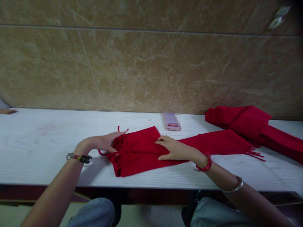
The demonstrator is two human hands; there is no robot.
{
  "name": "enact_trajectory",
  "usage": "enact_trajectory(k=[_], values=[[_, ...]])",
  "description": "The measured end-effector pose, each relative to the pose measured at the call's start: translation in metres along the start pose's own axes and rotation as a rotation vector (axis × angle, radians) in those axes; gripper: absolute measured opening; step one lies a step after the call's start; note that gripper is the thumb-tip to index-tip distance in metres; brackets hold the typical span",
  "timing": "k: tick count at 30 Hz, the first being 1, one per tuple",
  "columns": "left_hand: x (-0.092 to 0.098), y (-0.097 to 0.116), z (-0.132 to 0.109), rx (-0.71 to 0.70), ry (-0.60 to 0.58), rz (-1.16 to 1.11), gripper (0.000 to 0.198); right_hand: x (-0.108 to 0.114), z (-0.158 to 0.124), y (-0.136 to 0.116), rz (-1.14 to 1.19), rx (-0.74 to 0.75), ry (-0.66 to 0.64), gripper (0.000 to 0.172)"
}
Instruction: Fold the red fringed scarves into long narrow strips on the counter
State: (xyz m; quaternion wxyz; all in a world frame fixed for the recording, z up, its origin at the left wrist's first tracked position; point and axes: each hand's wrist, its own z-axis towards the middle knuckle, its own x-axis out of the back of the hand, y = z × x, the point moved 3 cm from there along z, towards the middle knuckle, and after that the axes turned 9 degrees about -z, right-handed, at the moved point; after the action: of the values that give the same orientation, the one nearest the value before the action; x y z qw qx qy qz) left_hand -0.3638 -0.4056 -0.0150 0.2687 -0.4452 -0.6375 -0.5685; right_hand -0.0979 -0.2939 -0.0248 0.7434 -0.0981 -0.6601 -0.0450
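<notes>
A red scarf [139, 162] lies along the white table, its left part wide and folded, with fringe bunched at the left end. It narrows towards the right, where more fringe hangs loose. My left hand [104, 143] rests at the left fringed end, thumb and fingers apart around the edge; some fingertips are hidden by the cloth. Flat across the middle of the scarf lies my right hand [174, 148], with its fingers spread and pressing on the fabric.
Beside the wall, a phone [172, 121] lies behind the scarf. A heap of red cloth [243, 121] sits at the back right, touching or overlapping the scarf's far end. The white table [47, 151] meets a tiled wall [146, 69]. A brown object [7, 111] is at far left.
</notes>
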Motion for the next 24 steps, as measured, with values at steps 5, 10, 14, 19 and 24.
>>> enact_trajectory(k=[5,10,14,19,24], values=[[0.006,0.002,0.000,0.134,0.171,-0.107,0.070,-0.003,0.001,-0.003,0.006,-0.020,0.055,0.036],[0.036,0.003,-0.015,0.200,0.498,-0.454,0.052,-0.003,0.001,0.006,-0.024,-0.114,0.072,0.028],[0.069,-0.014,-0.055,0.459,0.916,-0.254,0.052,-0.003,-0.001,0.017,-0.039,-0.189,0.041,0.023],[0.084,-0.039,-0.116,0.884,1.311,0.294,0.057,-0.007,-0.002,0.029,-0.027,-0.279,0.045,0.027],[0.062,-0.063,-0.098,0.720,0.702,0.381,0.065,-0.014,-0.001,0.032,-0.031,-0.225,0.158,0.040]])
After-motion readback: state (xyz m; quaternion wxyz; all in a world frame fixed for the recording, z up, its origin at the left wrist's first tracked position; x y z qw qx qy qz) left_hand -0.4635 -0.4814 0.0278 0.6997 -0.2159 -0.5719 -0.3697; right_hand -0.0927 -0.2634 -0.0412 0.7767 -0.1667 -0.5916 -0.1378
